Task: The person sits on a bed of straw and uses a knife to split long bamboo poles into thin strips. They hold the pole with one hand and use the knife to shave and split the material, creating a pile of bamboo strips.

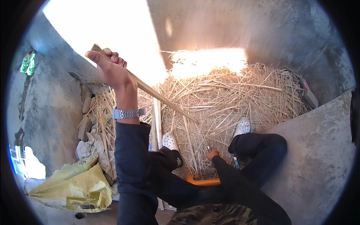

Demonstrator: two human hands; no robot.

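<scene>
Raised at the upper left, my left hand (113, 70) is closed around the upper part of a long, flat bamboo strip (161, 98). The strip slants down to the right, and its lower end is over the straw near the middle. A metal watch is on that wrist. Low between my knees, my right hand (212, 154) is closed, small in view. A short pale, metallic-looking tip (209, 147) sticks out of it; I cannot make out the rest of that thing.
Cut straw and shavings (232, 90) cover the floor ahead, against a concrete wall. Two white clogs (170, 141) are on my feet. An orange edge (204, 182) shows beneath me. A torn yellow sack (80, 183) lies at left; a grey block (309, 95) is at right.
</scene>
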